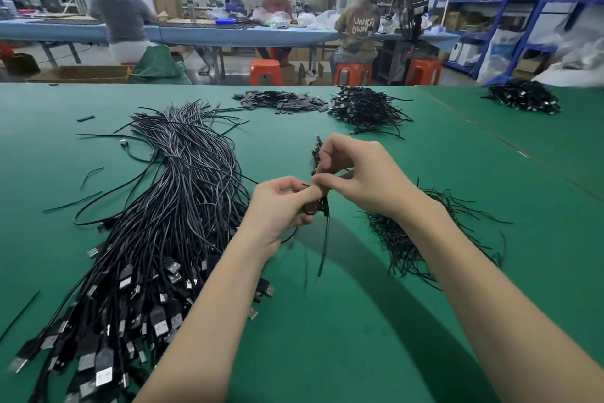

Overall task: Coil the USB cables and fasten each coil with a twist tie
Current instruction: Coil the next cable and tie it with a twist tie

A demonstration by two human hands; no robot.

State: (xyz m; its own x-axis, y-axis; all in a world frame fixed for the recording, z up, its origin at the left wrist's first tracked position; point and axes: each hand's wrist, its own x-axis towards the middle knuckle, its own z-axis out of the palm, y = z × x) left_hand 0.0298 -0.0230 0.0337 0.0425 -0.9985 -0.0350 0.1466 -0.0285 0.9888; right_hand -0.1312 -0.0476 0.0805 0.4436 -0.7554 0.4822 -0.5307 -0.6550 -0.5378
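both hands meet above the green table (359,321), held off its surface. the left hand (277,206) has its fingers curled in, gripping a small black coil (310,209) of cable; only a dark loop of it shows below the thumb and index finger. the right hand (356,174) is curled too, its thumb and index finger narrowed to a pinch on a thin black tie (316,154) just above the coil, with the other fingers folded. the tie's upper end sticks up past the right knuckles, kinked and twisted. one loose cable tail (325,246) hangs down from the coil, blurred near its tip. whether the tie is already wrapped round the coil cannot be told; the fingers hide it.

left of the hands lies a big bundle (157,223) of uncoiled black cables, plugs toward the near edge, wire ends fanned out far. right of the right wrist is a heap of ties (405,239). further back sit a pile of coils (366,107), a pile of flat black pieces (281,101), and another pile (523,96) at far right.
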